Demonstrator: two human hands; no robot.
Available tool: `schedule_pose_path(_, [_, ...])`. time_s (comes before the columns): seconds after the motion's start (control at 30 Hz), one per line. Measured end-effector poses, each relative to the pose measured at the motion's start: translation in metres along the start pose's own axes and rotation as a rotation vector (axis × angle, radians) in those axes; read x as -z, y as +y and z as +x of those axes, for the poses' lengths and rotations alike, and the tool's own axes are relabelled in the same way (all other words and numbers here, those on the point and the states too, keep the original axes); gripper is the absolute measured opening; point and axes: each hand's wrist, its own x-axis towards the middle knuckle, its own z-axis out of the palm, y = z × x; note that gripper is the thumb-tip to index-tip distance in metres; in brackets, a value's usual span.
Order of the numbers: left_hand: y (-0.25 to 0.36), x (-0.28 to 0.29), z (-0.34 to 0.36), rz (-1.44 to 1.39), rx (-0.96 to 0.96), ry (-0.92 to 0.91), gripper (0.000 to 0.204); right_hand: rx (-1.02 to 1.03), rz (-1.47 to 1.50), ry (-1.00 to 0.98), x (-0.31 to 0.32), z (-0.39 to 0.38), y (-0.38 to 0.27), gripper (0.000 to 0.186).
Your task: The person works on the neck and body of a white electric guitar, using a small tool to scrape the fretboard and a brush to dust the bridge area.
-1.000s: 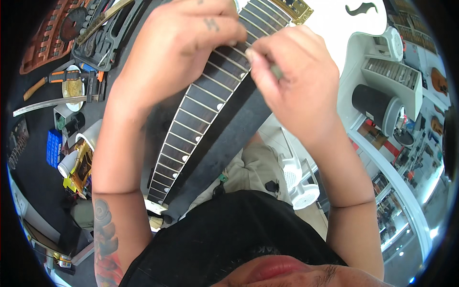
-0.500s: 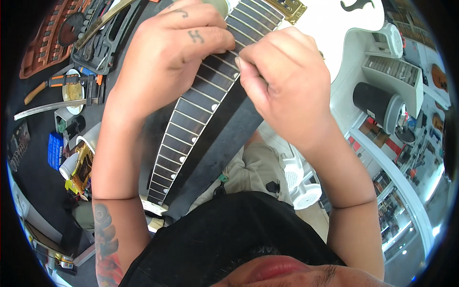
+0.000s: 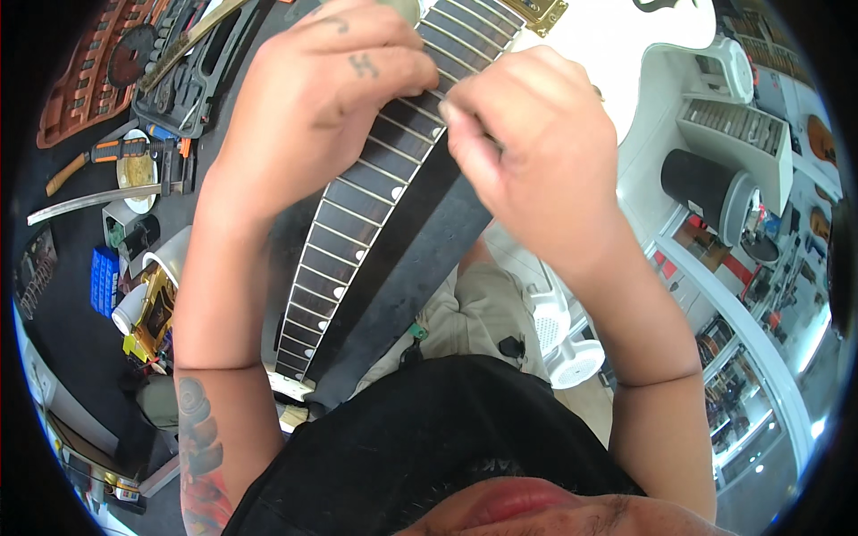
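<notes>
A guitar neck with a dark fretboard, metal frets and pale edge inlays runs diagonally in front of me. It joins a white guitar body at the far right, where a gold metal part shows. My left hand lies over the board's left side, fingers curled and pressed together at a fret. Close by, from the right edge, my right hand pinches thumb against forefinger just above the board. Whatever lies between either hand's fingers is too small or hidden to name.
On the dark bench at left are an orange tool case, a clamp, a blue box and a white cup. A black bin and white stool stand at right.
The guitar appears slightly farther up and left in the picture. My right hand's fingers are a little blurred and have shifted slightly; my left hand stays nearly where it was.
</notes>
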Motion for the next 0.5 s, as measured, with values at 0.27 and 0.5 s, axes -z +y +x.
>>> schedule_pose_path(0.27, [-0.002, -0.006, 0.002, 0.05, -0.034, 0.008, 0.02, -0.024, -0.002, 0.014, 0.0, -0.005, 0.001, 0.014])
schedule_pose_path(0.5, [-0.003, -0.001, 0.008, 0.012, -0.041, -0.028, 0.022, -0.051, -0.049, -0.015, 0.002, -0.004, 0.001, 0.018])
